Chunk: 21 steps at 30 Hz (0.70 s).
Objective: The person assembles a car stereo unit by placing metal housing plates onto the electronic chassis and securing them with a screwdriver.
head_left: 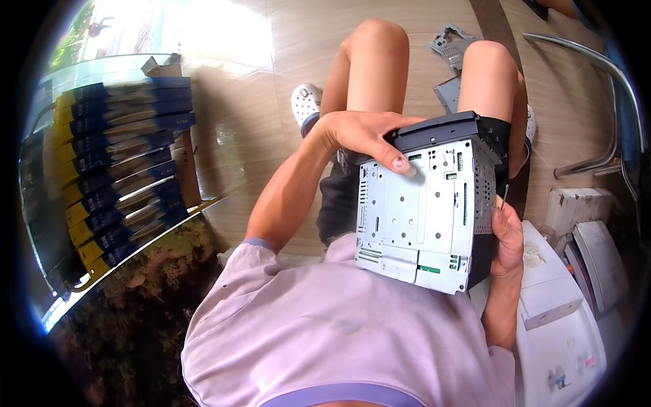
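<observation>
A car stereo unit (pixel 413 210) with a perforated silver metal case and a black front panel (pixel 441 132) rests tilted on my lap against my shirt. My left hand (pixel 373 139) grips it by the front panel end, thumb pressed on the top plate and the other fingers hidden behind the panel. At the case's right side, my right hand (pixel 507 234) is closed with its fingertips close to the perforated wall. A thin dark shaft (pixel 506 197), perhaps of a screwdriver, sticks up from those fingers; its handle is hidden.
On the tiled floor beyond my knees lie a grey metal bracket (pixel 453 46) and a metal plate (pixel 447 93). Blue and yellow boxes (pixel 122 169) are stacked at the left. A chromed chair frame (pixel 610 102) stands at the right, above a white plastic stool or tray (pixel 563 339).
</observation>
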{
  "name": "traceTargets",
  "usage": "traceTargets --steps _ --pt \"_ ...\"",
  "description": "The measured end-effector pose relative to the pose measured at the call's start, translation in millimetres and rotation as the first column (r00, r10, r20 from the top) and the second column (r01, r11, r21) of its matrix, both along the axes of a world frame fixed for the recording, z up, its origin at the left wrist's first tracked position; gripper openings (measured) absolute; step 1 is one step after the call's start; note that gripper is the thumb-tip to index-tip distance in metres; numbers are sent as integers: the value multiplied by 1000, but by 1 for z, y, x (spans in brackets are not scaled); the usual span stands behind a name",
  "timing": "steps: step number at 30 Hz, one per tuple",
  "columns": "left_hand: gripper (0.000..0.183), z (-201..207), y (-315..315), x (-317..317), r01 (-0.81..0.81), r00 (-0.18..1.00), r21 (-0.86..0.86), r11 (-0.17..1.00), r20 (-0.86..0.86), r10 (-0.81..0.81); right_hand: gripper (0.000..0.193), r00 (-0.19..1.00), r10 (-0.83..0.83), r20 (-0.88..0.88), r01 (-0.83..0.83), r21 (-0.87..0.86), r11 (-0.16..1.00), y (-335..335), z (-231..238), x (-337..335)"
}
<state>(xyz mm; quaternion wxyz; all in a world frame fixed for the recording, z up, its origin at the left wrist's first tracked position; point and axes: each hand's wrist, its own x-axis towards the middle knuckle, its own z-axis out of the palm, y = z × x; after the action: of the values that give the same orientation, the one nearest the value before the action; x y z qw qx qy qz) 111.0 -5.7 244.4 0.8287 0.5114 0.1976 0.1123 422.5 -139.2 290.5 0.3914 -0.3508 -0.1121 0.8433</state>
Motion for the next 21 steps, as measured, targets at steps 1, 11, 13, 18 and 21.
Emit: traceTargets --steps 1,11,13,18,21 --pt "99 -2 2 3 1 1000 -5 1000 11 -1 60 1000 1 30 0 -40 999 -3 0 3" --pt "87 11 12 21 56 984 -72 996 -167 -67 45 711 293 640 -361 -26 932 7 24 41" --pt "86 11 12 20 61 980 -77 995 -183 -74 38 396 177 901 -362 -24 932 22 46 34" --pt "81 13 5 22 3 988 -67 998 -157 -13 34 120 -276 954 -672 282 685 51 79 8" --pt "78 13 -1 25 -67 996 2 998 -66 67 22 106 -401 910 -757 335 561 66 92 -6"
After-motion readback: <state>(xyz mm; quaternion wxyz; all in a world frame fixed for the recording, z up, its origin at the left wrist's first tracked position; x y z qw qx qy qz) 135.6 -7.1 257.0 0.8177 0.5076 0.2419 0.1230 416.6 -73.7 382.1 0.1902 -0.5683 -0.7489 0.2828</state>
